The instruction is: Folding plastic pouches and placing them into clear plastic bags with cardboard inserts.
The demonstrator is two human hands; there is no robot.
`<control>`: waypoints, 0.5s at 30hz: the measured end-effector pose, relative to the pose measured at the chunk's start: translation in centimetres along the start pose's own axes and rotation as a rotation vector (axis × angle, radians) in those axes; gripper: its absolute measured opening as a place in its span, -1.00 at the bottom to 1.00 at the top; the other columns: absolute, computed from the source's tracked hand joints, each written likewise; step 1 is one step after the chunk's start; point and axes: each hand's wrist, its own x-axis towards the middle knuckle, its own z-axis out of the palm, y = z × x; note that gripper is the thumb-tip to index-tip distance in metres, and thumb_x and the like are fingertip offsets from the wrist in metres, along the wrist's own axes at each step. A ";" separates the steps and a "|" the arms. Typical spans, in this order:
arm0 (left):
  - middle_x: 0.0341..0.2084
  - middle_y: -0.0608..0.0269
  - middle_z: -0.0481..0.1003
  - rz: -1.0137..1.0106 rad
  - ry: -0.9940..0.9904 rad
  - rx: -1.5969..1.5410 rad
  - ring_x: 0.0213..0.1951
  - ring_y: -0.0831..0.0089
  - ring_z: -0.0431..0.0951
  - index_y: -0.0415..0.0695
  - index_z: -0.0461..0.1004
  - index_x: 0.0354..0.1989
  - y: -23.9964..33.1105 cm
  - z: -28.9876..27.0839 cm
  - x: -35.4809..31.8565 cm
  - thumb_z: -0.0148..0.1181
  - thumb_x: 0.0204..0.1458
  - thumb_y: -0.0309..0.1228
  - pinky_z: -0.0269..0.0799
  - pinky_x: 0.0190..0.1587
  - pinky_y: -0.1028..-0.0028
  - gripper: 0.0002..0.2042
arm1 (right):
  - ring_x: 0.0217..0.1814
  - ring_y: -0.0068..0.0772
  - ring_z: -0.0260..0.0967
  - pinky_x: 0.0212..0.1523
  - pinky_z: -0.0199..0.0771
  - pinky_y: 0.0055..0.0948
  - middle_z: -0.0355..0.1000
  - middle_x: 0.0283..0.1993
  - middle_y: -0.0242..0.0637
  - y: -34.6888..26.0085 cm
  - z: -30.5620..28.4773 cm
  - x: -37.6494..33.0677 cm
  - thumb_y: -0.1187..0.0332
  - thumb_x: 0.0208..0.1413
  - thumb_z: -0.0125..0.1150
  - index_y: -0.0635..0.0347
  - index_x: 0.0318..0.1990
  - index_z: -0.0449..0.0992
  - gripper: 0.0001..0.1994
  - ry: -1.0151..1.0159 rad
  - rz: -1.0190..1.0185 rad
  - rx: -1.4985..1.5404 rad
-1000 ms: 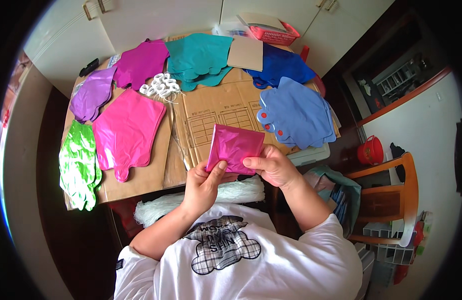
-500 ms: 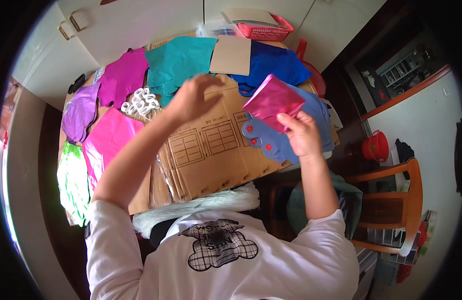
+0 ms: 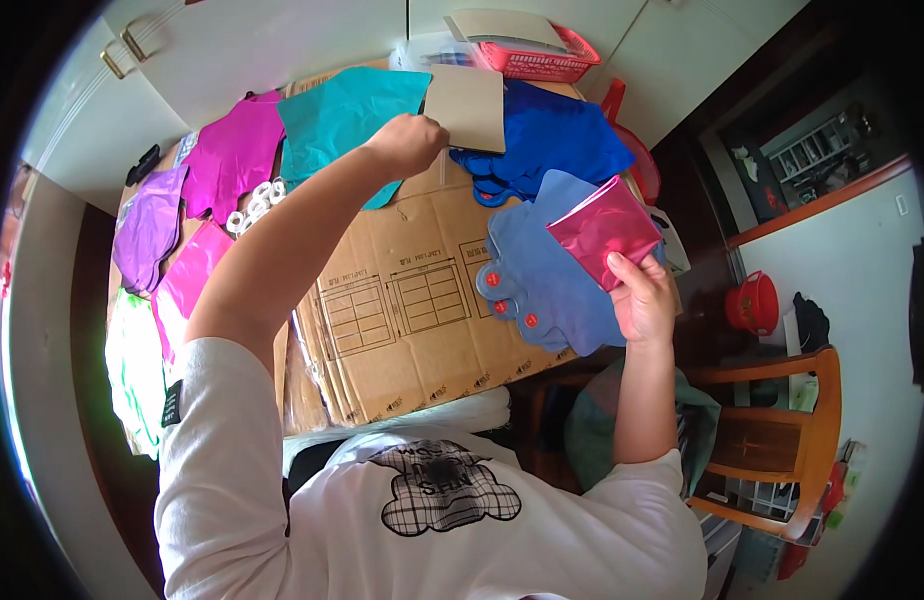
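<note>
My right hand (image 3: 642,295) pinches a folded, shiny pink foil sheet (image 3: 607,232) with the thumb on top. It hovers above a pile of flat grey-blue foil pieces (image 3: 552,260) with scalloped edges and red round stickers. At the far middle of the table, my left hand (image 3: 412,143) is closed at the near-left corner of a beige cardboard square (image 3: 465,108), its fingertips mostly hidden. A teal foil pile (image 3: 347,115) lies to the left of that square. Dark blue foil pieces (image 3: 542,140) lie to its right.
Magenta (image 3: 232,150), purple (image 3: 149,225), hot pink (image 3: 190,270) and bright green (image 3: 137,370) piles line the table's left, with white rolls (image 3: 257,205) beside them. Flattened cardboard (image 3: 402,370) covers the tabletop. A red basket (image 3: 542,65) stands behind; a wooden chair (image 3: 772,440) is at right.
My left hand has moved right and away from me, closing at the cardboard square's corner. My right hand has carried the pink foil slightly right and nearer. The view has shifted a little.
</note>
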 end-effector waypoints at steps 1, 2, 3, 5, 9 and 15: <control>-0.37 0.14 0.56 -0.023 -0.007 0.012 -0.32 0.10 0.54 -0.18 0.55 -0.32 0.2 -0.4 0.0 0.08 0.01 -0.45 0.48 -0.21 0.27 -0.86 | -0.14 -0.47 0.45 -0.05 0.45 -0.45 0.50 -0.16 -0.29 0.0 0.2 -0.1 0.54 0.04 0.20 0.27 -0.14 0.51 -0.80 -0.003 0.004 0.006; -0.38 0.13 0.56 -0.043 0.005 -0.104 -0.32 0.11 0.54 -0.17 0.57 -0.34 0.1 -0.8 -0.1 0.11 0.00 -0.43 0.47 -0.21 0.28 -0.86 | -0.14 -0.46 0.45 -0.05 0.44 -0.44 0.50 -0.16 -0.28 0.1 0.3 -0.2 0.55 0.04 0.20 0.27 -0.14 0.51 -0.80 -0.005 0.008 0.011; -0.40 0.12 0.56 -0.064 0.016 -0.217 -0.32 0.12 0.54 -0.17 0.58 -0.35 -0.3 -1.2 -0.1 0.15 -0.02 -0.41 0.47 -0.21 0.28 -0.86 | -0.14 -0.46 0.45 -0.05 0.45 -0.44 0.50 -0.16 -0.28 0.1 0.5 -0.3 0.55 0.04 0.20 0.28 -0.13 0.51 -0.80 -0.011 0.002 0.015; -0.41 0.12 0.57 -0.099 -0.006 -0.363 -0.32 0.17 0.55 -0.14 0.61 -0.36 -1.4 -1.6 0.1 0.25 -0.06 -0.33 0.45 -0.21 0.31 -0.83 | -0.13 -0.46 0.45 -0.05 0.45 -0.43 0.49 -0.15 -0.27 0.0 0.7 -0.7 0.55 0.05 0.19 0.28 -0.12 0.51 -0.79 -0.019 -0.010 0.021; -0.39 0.15 0.58 -0.115 -0.048 -0.424 -0.30 0.21 0.56 -0.16 0.61 -0.35 -2.1 -1.9 0.5 0.19 -0.02 -0.35 0.45 -0.20 0.34 -0.84 | -0.08 -0.43 0.44 -0.02 0.43 -0.40 0.48 -0.12 -0.27 0.2 0.8 -1.4 0.55 0.07 0.17 0.28 -0.09 0.49 -0.77 -0.039 -0.009 0.033; -0.43 0.13 0.57 -0.202 -0.011 -0.428 -0.32 0.20 0.56 -0.14 0.55 -0.31 -1.5 -2.7 1.2 0.10 0.04 -0.38 0.46 -0.23 0.30 -0.85 | -0.04 -0.38 0.43 -0.04 0.42 -0.38 0.46 -0.06 -0.26 1.1 0.0 -2.4 0.54 0.09 0.12 0.25 -0.04 0.46 -0.75 -0.070 0.002 0.027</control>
